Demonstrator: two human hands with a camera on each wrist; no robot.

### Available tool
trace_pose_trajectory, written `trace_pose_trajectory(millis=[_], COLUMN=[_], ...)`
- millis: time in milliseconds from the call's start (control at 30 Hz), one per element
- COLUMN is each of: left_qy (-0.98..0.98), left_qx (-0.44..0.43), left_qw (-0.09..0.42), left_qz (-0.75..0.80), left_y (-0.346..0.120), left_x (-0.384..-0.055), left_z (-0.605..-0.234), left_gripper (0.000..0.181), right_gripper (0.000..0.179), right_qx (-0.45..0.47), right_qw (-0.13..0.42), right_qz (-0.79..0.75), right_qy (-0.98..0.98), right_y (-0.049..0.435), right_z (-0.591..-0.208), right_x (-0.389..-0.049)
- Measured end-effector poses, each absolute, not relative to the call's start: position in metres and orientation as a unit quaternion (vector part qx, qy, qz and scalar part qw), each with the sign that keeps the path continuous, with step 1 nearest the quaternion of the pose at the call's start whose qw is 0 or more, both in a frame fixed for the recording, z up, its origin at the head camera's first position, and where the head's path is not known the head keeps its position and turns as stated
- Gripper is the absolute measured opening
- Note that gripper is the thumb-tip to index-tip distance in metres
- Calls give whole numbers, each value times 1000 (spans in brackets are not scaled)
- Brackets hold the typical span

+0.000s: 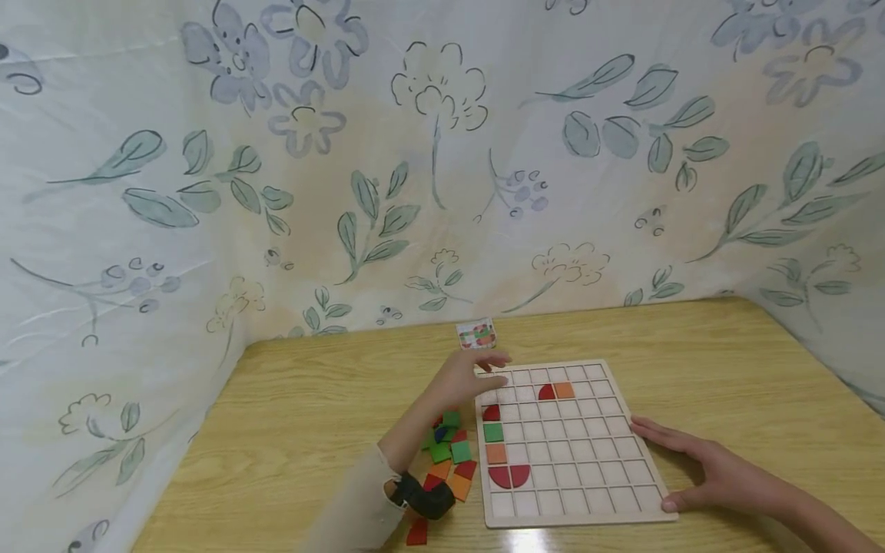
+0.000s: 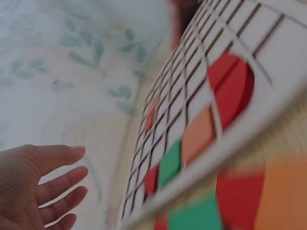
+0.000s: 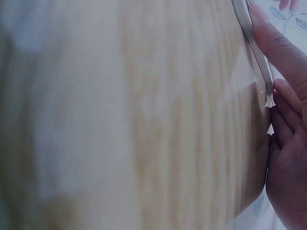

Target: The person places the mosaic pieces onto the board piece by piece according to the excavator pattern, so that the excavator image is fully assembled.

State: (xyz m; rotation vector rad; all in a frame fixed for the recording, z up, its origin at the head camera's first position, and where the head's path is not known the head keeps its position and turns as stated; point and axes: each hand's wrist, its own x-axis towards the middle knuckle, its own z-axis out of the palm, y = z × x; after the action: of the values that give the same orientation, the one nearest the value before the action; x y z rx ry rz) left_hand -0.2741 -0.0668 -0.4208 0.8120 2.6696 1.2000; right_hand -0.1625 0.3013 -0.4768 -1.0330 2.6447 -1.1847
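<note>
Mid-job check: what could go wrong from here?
In the head view, the black wrist device overlaps the loose tiles, so it might scatter them. The right hand touches the board at its edge; a push could shift it and jostle the placed pieces.

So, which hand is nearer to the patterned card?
Left. The left hand is just short of the card, by the far-left corner of the board; the right hand touches the board's right edge, farther away.

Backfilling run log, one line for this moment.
left hand: empty, over grid board far-left corner; right hand: touching its right edge; tiles: some on board, others beside
</note>
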Motion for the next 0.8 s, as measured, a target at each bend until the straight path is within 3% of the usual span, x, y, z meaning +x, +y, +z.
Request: trace_pose_trajectory(millis=[333, 800], left_qy=[901, 901], left_qx=[190, 196], left_qw=[41, 49], left_qz=[388, 384], left_y=[-138, -145], left_x=[-268, -262], left_z=[-428, -452], left_gripper=[23, 17], right_gripper=[85, 85], right_qx=[-330, -323], right_qw=[24, 33], right_qz=[-376, -373], right_qy=[865, 869], right_y=[304, 302], right_z=[-476, -477], right_x=[-161, -163])
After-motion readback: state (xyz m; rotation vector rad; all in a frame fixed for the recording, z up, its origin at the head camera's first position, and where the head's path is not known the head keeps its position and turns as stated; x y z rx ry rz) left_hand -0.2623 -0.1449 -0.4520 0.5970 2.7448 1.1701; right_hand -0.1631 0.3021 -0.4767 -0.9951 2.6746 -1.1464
